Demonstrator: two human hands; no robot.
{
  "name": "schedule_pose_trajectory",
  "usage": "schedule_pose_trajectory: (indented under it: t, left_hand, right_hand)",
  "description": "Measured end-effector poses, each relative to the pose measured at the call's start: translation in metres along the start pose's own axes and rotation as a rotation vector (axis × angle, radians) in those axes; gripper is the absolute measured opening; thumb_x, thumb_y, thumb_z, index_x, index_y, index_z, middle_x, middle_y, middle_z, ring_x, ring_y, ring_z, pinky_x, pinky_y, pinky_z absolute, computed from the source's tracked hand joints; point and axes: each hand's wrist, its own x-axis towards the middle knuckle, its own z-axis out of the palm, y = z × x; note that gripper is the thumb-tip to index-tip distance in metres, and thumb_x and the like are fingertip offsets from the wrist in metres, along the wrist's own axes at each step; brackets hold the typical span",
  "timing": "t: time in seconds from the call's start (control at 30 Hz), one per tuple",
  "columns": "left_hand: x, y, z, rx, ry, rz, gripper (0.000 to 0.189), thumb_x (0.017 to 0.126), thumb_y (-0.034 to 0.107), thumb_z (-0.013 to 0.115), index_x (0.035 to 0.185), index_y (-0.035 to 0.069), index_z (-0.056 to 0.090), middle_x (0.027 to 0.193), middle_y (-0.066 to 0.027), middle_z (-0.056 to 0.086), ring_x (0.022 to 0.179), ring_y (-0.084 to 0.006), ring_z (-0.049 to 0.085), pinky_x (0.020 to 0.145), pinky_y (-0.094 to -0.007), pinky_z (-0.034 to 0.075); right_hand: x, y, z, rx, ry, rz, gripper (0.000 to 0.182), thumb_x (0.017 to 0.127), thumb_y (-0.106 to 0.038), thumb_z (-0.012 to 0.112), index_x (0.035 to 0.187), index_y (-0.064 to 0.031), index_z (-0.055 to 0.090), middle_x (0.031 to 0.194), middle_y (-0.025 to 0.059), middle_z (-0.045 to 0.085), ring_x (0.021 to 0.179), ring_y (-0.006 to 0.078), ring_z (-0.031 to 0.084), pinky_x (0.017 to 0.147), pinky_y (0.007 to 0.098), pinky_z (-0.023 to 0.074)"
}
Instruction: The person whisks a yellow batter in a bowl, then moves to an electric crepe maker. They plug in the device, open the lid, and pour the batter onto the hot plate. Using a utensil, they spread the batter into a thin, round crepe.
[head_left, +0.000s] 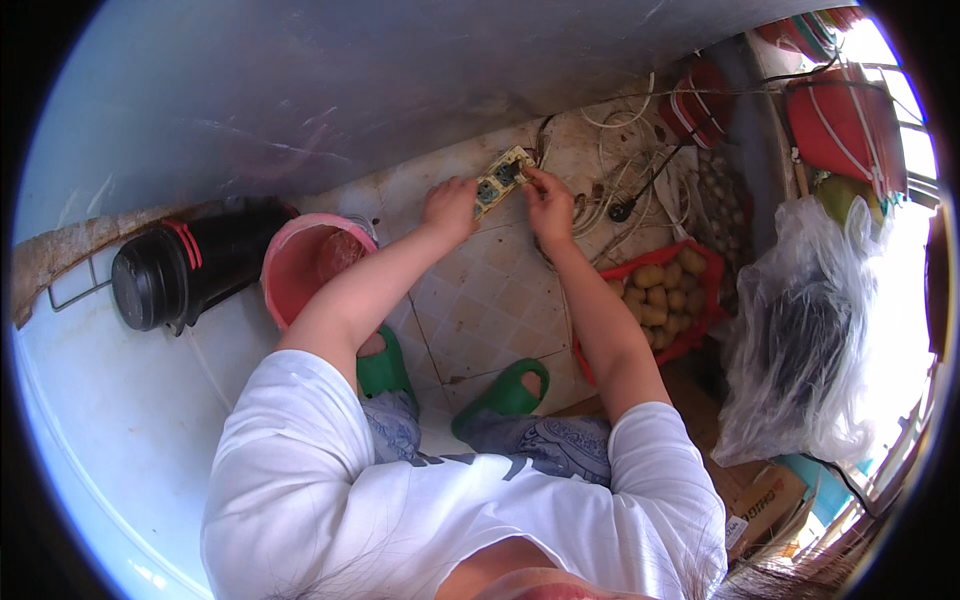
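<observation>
A worn cream power strip (489, 193) with dark green socket faces lies slantwise in front of me, low over the tiled floor. My left hand (450, 206) grips its near left end, the fingers curled over the edge. At its far right part, the thumb and fingers of my right hand (551, 206) pinch the side by a dark socket. Whether a small plug sits between those fingertips is too fine to tell. A dark cord (541, 139) runs up behind the strip's far end.
Tangled pale cable (611, 195) and a black plug (620, 211) lie on the floor at right. Potatoes fill a red bag (709, 300) beside my right forearm. A pink bucket (289, 262) and black cylindrical container (195, 262) stand left. A large grey panel (337, 97) borders the far side.
</observation>
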Motion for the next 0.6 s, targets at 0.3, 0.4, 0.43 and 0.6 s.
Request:
schedule_pose_trajectory:
  t: [0.3,0.4,0.43,0.6]
  left_hand:
    - [0.003,0.001,-0.001,0.014,-0.024,-0.024,0.063,0.065,0.023,0.084,0.118,0.007,0.052,0.117,-0.0147,0.058,0.114,-0.0318,0.055,0.094,-0.0437,0.044]
    - [0.004,0.001,0.001,0.025,-0.024,-0.033,0.065,0.065,0.024,0.084,0.119,0.008,0.052,0.117,-0.0147,0.058,0.114,-0.0318,0.056,0.094,-0.0442,0.044]
    - [0.003,0.002,0.001,0.028,-0.024,-0.038,0.066,0.064,0.024,0.085,0.119,0.008,0.052,0.116,-0.0148,0.058,0.113,-0.0318,0.056,0.094,-0.0444,0.044]
    - [0.002,0.001,0.0,0.027,-0.017,-0.049,0.065,0.062,0.024,0.086,0.116,0.01,0.053,0.115,-0.0129,0.059,0.112,-0.0313,0.057,0.094,-0.0448,0.043]
  right_hand:
    - [0.007,-0.004,0.0,-0.254,0.017,-0.268,0.035,0.077,0.0,0.068,0.111,-0.0098,0.07,0.087,0.01,0.068,0.08,0.0281,0.064,0.082,0.0377,0.0488]
    - [0.008,-0.004,-0.001,-0.448,0.011,-0.453,0.04,0.074,-0.001,0.068,0.113,-0.0124,0.07,0.083,0.0089,0.066,0.08,0.03,0.062,0.087,0.0391,0.0466]
    - [0.009,-0.004,-0.002,-0.499,0.002,-0.489,0.041,0.074,-0.002,0.069,0.114,-0.0134,0.07,0.081,0.0088,0.065,0.081,0.0306,0.061,0.088,0.0393,0.0461]
    - [0.01,0.001,0.0,-0.525,-0.072,-0.608,0.05,0.07,0.002,0.063,0.117,-0.0154,0.069,0.079,0.0054,0.064,0.079,0.0294,0.061,0.086,0.0391,0.0465]
